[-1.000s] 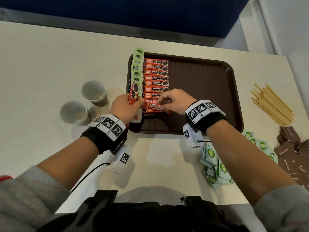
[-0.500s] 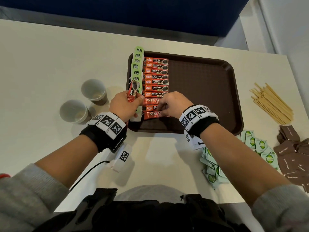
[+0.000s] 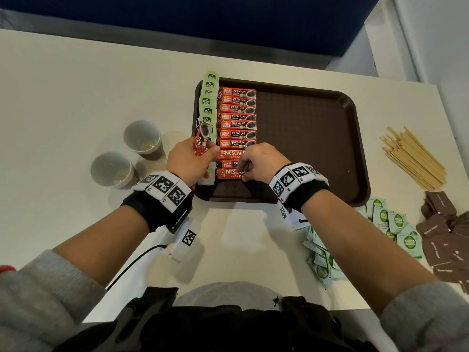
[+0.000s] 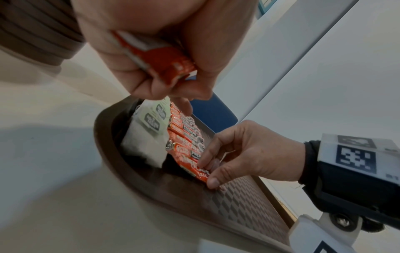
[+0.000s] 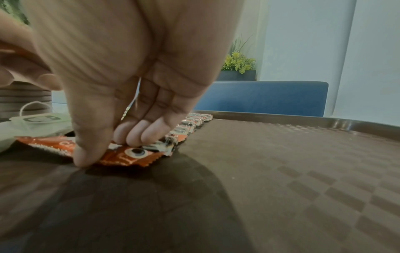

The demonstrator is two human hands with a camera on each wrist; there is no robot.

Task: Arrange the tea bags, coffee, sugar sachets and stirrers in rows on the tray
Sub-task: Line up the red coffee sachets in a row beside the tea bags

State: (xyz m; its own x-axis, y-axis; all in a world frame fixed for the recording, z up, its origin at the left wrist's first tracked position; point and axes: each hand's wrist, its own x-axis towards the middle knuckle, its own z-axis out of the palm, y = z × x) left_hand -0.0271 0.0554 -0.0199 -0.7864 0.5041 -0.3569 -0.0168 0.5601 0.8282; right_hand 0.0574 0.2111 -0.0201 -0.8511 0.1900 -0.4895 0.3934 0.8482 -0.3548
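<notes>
A brown tray (image 3: pixel 317 138) holds a column of green tea bags (image 3: pixel 208 97) along its left rim and a column of red coffee sachets (image 3: pixel 237 115) beside it. My left hand (image 3: pixel 208 152) hovers over the tray's left edge and grips a few red coffee sachets (image 3: pixel 200 142), also seen in the left wrist view (image 4: pixel 164 58). My right hand (image 3: pixel 245 171) pinches the nearest Nescafe sachet (image 3: pixel 232 173) at the near end of the coffee column. Its thumb sits at the near edge and its fingers (image 5: pixel 134 135) press on top of the sachet (image 5: pixel 127 158), which lies flat on the tray (image 5: pixel 281 171).
Two paper cups (image 3: pixel 143 139) (image 3: pixel 113 170) stand left of the tray. Wooden stirrers (image 3: pixel 413 158) lie to the right, with green sugar sachets (image 3: pixel 390 224) and brown sugar sachets (image 3: pixel 446 237) at the near right. The tray's right half is bare.
My right hand brought the Nescafe sachet toward me and laid it at the near end of the coffee column. The left hand has barely moved.
</notes>
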